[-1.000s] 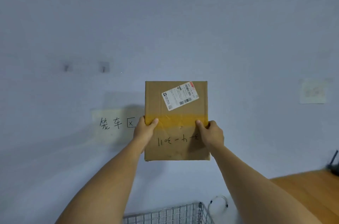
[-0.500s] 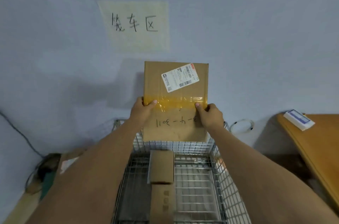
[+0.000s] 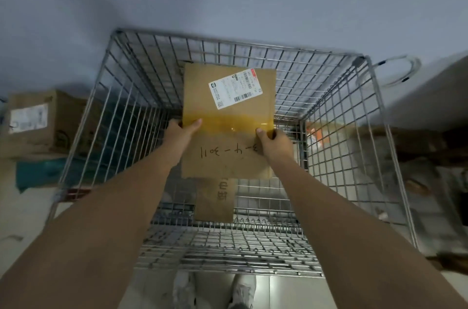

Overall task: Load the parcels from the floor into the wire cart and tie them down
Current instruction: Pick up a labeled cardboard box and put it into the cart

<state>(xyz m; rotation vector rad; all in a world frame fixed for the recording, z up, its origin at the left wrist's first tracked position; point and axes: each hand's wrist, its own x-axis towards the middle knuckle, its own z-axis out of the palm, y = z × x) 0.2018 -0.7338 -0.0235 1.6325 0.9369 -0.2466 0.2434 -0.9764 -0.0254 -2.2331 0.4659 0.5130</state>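
The parcel point(image 3: 229, 121) is up over the cart point(image 3: 238, 43), held flat with its broad face to the camera and the shipping label point(image 3: 235, 88) at the far end. It hangs inside the line of the rim, above the wire floor, not yet set down. Held level like that, it looks lined up to go in flat, which would leave a firm top for stacking and tying.

Below it a narrow parcel point(image 3: 215, 197) already lies lengthwise on the cart floor, its far end hidden under the one in the air. So the load is begun and, by the look of it, far from done. No strap or cord shows anywhere.

Now the hands. The left hand point(image 3: 183, 130) clasps the left edge, thumb laid over the yellow tape band point(image 3: 228, 123) and fingers tucked out of sight underneath. The right hand point(image 3: 274, 140) mirrors it on the right edge, thumb on top and fingers wrapped under. Both grip at the middle of the length, which seems meant to balance the weight between them. Neither hand touches the wire.

Outside the cart, to the left, a labelled box point(image 3: 33, 121) sits by the wall, perhaps one of those waiting its turn. The person's shoes point(image 3: 244, 291) stand right at the near rim.
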